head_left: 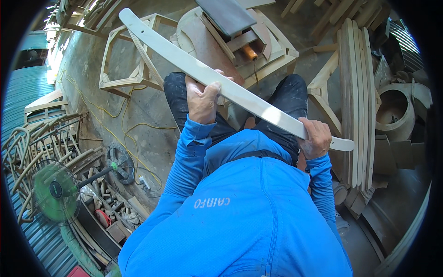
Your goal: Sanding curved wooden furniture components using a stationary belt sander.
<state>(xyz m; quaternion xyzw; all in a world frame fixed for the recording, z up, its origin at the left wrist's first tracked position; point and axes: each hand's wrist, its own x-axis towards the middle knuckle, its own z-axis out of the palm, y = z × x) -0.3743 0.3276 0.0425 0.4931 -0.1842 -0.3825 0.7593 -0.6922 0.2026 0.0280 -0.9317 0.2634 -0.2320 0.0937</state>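
Slat [258,106] looks stiff, light; we'd grip edges; left hand [203,98] at 11 o'clock, right hand [316,137] at 3, both pinching it.

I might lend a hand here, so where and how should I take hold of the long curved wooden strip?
Probably take the curved wooden strip by its upper-left end, from the far left, thumb above and fingers below: that narrow end juts out unheld. The left hand grips nearer mid-length, the right hand near the other end.
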